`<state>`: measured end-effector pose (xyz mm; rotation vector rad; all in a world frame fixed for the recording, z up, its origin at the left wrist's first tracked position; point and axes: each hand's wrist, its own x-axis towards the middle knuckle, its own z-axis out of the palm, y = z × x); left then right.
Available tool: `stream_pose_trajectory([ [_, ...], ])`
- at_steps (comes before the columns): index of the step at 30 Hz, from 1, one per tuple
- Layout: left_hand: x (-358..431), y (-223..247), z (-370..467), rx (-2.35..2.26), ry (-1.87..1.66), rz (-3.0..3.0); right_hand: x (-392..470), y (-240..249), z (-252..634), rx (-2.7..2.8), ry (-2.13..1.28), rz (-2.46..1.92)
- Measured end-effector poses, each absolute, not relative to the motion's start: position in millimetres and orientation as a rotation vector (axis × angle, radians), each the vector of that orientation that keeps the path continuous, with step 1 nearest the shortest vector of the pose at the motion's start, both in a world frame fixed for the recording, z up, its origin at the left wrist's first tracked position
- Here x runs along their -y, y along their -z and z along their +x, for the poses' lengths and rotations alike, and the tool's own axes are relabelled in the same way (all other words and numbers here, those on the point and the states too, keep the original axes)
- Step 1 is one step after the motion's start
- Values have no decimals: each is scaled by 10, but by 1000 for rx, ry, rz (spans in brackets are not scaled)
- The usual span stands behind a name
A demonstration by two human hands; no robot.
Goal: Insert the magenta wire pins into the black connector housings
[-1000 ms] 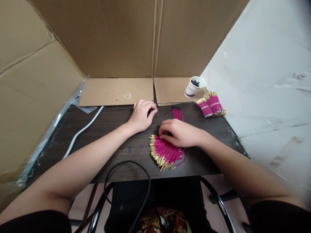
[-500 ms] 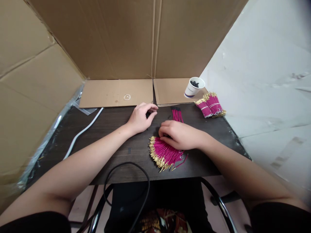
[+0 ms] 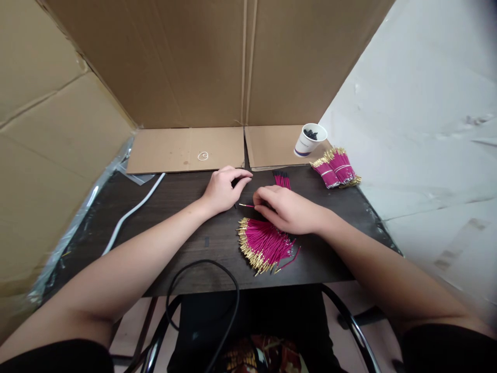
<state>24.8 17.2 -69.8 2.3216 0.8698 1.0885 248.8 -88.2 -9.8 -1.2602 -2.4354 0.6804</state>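
Observation:
My right hand (image 3: pixel 287 210) pinches a single magenta wire (image 3: pixel 247 205), whose pale metal tip points left. Just below it a fan-shaped pile of magenta wires (image 3: pixel 266 242) with gold pin ends lies on the dark table (image 3: pixel 186 233). To the left, my left hand (image 3: pixel 224 189) has its thumb and index fingertips pressed together; whatever is between them is too small to make out. Beyond my right hand, a small row of magenta wires with black ends (image 3: pixel 281 179) is partly covered by that hand.
A paper cup (image 3: pixel 306 145) of small black pieces stands on the cardboard at the back right. Banded magenta wire bundles (image 3: pixel 337 168) lie beside it. A white loop (image 3: pixel 203 155) rests on the left cardboard. A grey cable (image 3: pixel 134 210) and black cable (image 3: pixel 202 261) cross the table.
My right hand has lifted slightly away from the pile, and one magenta wire now sticks out from its fingers. My left thumb and index finger have closed together.

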Motion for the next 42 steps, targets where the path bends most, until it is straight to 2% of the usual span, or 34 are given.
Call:
stream_pose_trajectory([
  [4,-167,680,254,-874,-1102,2287,808,148,2558,2222,-620,-1210],
  [12,-166,707,270,-872,-1136,2206,681,230,2697,1937,-408,-1469],
  [31,-140,662,256,-806,-1144,2291,678,202,2704,2019,-373,-1461],
  [42,-148,672,250,-714,-1121,2384,611,289,2797,2112,-71,-1280],
])
